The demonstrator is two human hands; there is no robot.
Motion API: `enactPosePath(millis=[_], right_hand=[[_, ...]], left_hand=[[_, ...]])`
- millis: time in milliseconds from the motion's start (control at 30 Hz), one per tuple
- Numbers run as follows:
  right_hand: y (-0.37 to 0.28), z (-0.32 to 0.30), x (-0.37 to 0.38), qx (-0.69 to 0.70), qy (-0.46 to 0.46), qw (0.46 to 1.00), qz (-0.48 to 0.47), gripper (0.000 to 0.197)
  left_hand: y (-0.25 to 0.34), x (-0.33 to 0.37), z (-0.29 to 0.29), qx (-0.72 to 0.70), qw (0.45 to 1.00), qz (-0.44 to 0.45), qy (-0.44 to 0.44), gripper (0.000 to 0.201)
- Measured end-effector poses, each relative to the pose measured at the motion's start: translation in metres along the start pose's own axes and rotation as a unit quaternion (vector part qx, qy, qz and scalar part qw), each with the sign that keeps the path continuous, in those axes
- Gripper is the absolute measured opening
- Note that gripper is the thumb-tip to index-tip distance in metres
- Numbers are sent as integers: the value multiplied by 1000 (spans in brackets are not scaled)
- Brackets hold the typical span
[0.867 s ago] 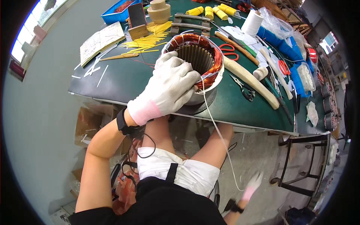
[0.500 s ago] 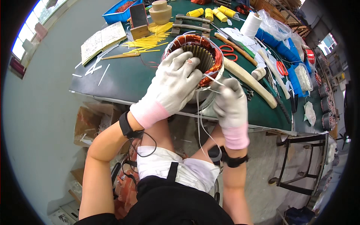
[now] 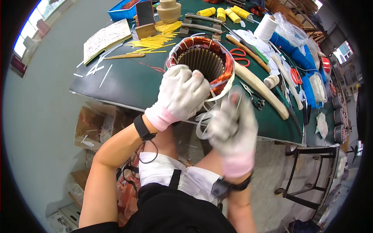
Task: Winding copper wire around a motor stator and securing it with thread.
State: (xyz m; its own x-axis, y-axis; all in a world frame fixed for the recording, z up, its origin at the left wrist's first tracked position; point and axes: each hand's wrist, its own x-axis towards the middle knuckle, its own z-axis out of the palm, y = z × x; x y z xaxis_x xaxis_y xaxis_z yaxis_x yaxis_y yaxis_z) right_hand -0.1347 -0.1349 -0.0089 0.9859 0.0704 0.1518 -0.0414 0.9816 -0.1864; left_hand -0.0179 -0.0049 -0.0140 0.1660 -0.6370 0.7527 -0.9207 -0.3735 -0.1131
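A motor stator (image 3: pixel 202 61) with copper windings (image 3: pixel 227 64) and a slotted metal bore stands at the near edge of the green table. My left hand (image 3: pixel 180 91), in a white glove with a pink cuff, closes over the near-left rim of the windings, its fingers curled and the tips hidden. Just off the stator's near right side is my gloved right hand (image 3: pixel 235 134), smeared by motion. White lacing cord (image 3: pixel 200 130) loops out of its closed fingers beside the stator. White ties circle the winding's rim.
Red-handled scissors (image 3: pixel 240 57), pliers (image 3: pixel 250 93) and a curved wooden tool (image 3: pixel 260 89) lie right of the stator. A white cord spool (image 3: pixel 265 28) stands behind. To the left are yellow strips (image 3: pixel 157 42), an open notebook (image 3: pixel 107 39) and a phone (image 3: pixel 145 14) on a block.
My right hand has moved down towards me from the winding's rim, drawing the white cord with it. The long hanging cord has become a small loop. My left hand has shifted slightly and curled more.
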Motion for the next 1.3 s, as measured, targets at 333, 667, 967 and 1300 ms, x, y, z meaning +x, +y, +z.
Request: enactPosePath(millis=[333, 667, 967, 1300], right_hand=[[34, -62, -1, -690, 76, 636, -338, 28], [23, -32, -12, -667, 95, 708, -213, 15], [-51, 16, 4, -810, 6, 509, -291, 16], [-84, 35, 56, -936, -219, 160, -226, 19]], left_hand=[[22, 18, -23, -57, 987, -95, -112, 32], [17, 16, -28, -148, 979, -138, -35, 47], [4, 1, -32, -274, 938, -205, 57, 35], [5, 11, -35, -177, 975, -134, -24, 19]])
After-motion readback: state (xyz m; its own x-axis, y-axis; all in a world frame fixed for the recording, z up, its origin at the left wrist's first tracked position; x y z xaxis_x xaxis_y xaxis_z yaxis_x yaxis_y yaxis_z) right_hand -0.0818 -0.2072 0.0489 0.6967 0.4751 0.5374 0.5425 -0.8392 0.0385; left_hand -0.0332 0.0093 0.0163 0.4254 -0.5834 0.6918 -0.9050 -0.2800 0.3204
